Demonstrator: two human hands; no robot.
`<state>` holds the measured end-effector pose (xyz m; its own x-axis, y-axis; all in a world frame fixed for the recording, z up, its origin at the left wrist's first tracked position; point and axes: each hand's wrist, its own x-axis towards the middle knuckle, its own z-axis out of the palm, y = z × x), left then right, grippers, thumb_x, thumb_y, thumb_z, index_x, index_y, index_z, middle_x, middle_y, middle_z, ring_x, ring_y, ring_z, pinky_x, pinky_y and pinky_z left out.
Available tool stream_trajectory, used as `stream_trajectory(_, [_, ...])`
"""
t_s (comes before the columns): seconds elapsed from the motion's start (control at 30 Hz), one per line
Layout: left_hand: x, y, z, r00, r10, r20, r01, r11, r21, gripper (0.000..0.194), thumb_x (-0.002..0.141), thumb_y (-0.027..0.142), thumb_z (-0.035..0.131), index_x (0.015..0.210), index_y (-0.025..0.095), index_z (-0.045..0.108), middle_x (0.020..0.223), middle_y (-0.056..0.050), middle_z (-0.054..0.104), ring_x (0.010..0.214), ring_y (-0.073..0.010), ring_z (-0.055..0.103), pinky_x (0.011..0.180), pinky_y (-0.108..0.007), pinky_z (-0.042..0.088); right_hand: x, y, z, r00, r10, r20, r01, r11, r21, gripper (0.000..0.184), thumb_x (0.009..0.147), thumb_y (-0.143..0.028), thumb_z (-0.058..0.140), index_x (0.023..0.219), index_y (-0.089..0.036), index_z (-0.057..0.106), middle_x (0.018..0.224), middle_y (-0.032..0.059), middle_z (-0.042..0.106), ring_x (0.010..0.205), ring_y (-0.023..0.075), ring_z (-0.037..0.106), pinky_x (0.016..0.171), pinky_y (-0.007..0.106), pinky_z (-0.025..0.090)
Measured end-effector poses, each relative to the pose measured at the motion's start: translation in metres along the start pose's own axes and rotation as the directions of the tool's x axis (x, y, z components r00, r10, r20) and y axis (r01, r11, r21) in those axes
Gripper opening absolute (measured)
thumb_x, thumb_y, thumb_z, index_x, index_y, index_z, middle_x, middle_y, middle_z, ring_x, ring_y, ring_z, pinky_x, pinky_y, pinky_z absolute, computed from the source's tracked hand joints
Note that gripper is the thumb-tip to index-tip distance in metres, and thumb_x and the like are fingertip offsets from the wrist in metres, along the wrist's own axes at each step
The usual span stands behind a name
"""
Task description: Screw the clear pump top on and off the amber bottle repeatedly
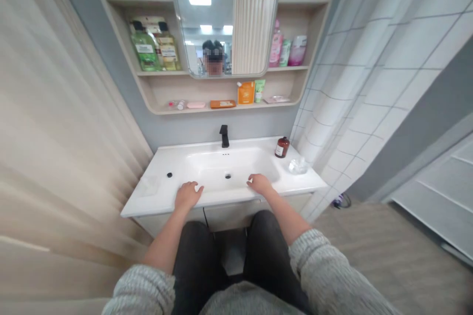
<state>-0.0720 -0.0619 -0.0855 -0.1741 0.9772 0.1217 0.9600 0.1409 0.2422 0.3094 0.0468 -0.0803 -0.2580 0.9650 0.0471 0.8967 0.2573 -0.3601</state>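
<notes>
My left hand lies on the front rim of the white washbasin, left of the bowl. Its fingers and thumb are apart, with nothing in them. Over the bowl's front right edge is my right hand, its fingers loosely bent and a gap showing between them and the thumb. I see nothing held there. Between the two hands lies the dark drain hole. A black faucet stands behind the bowl, beyond both hands. On the counter to the left sits a small round black piece.
A brown bottle and a clear, crumpled-looking object stand on the counter's right side. Above hangs a shelf unit with a mirror, bottles, an orange pouch and small toiletries. Curtains flank the basin.
</notes>
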Motion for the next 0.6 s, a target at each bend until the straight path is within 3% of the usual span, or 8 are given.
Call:
stream_trajectory(0.23, [-0.002,0.000,0.000,0.998,-0.003,-0.058,-0.003,0.995,-0.096,0.048,0.107,0.052,0.055,0.128,0.017,0.082,0.131,-0.020,0.081,0.130,-0.0385,0.072,0.118,-0.051,0.053,0.002,0.008,-0.001,0.999,0.020,0.045,-0.021,1.000,0.022,0.031,0.104,-0.034,0.071,0.129,-0.022,0.084,0.113,0.0099,0.087,0.110,0.0252,0.078,0.092,0.029,0.051])
stream_trajectory(0.37, [-0.016,-0.006,-0.010,0.965,-0.041,-0.258,-0.057,0.931,-0.361,0.036,0.107,0.045,0.054,0.119,0.023,0.079,0.129,-0.013,0.082,0.126,-0.0316,0.074,0.117,-0.045,0.056,0.002,0.007,-0.004,0.998,0.033,0.045,-0.036,0.998,0.058,0.028,0.102,-0.031,0.071,0.124,-0.022,0.086,0.111,0.0096,0.087,0.105,0.0242,0.078,0.087,0.028,0.050])
stream_trajectory(0.43, [-0.030,-0.018,-0.020,0.896,-0.198,-0.397,-0.013,0.883,-0.470,0.035,0.108,0.047,0.050,0.116,0.022,0.074,0.121,-0.012,0.081,0.117,-0.0294,0.075,0.111,-0.044,0.059,0.001,0.006,-0.004,0.999,0.034,0.042,-0.037,0.997,0.070,0.026,0.102,-0.030,0.070,0.121,-0.023,0.087,0.109,0.0088,0.087,0.103,0.0235,0.077,0.085,0.027,0.049])
stream_trajectory(0.5, [-0.046,-0.040,-0.033,0.759,-0.399,-0.515,0.098,0.852,-0.515,0.035,0.109,0.050,0.050,0.118,0.022,0.068,0.115,-0.010,0.076,0.111,-0.0288,0.073,0.107,-0.045,0.060,0.001,0.007,-0.003,0.999,0.030,0.024,-0.032,0.996,0.088,0.026,0.102,-0.030,0.068,0.119,-0.023,0.087,0.108,0.0081,0.087,0.101,0.0226,0.077,0.084,0.027,0.049])
stream_trajectory(0.57, [-0.056,-0.067,-0.045,0.607,-0.527,-0.595,0.205,0.827,-0.523,0.039,0.105,0.052,0.058,0.126,0.020,0.061,0.121,-0.011,0.071,0.116,-0.0314,0.070,0.108,-0.049,0.060,0.002,0.008,-0.003,1.000,0.025,0.010,-0.026,0.993,0.113,0.026,0.103,-0.030,0.067,0.117,-0.023,0.087,0.106,0.0076,0.087,0.099,0.0218,0.077,0.083,0.026,0.048])
stream_trajectory(0.6, [-0.058,-0.081,-0.050,0.551,-0.565,-0.614,0.253,0.814,-0.523,0.046,0.101,0.052,0.064,0.132,0.019,0.057,0.127,-0.013,0.069,0.122,-0.0352,0.068,0.112,-0.054,0.058,0.002,0.009,-0.003,1.000,0.026,0.003,-0.027,0.992,0.126,0.026,0.103,-0.030,0.067,0.117,-0.023,0.087,0.106,0.0076,0.086,0.099,0.0216,0.077,0.083,0.026,0.048])
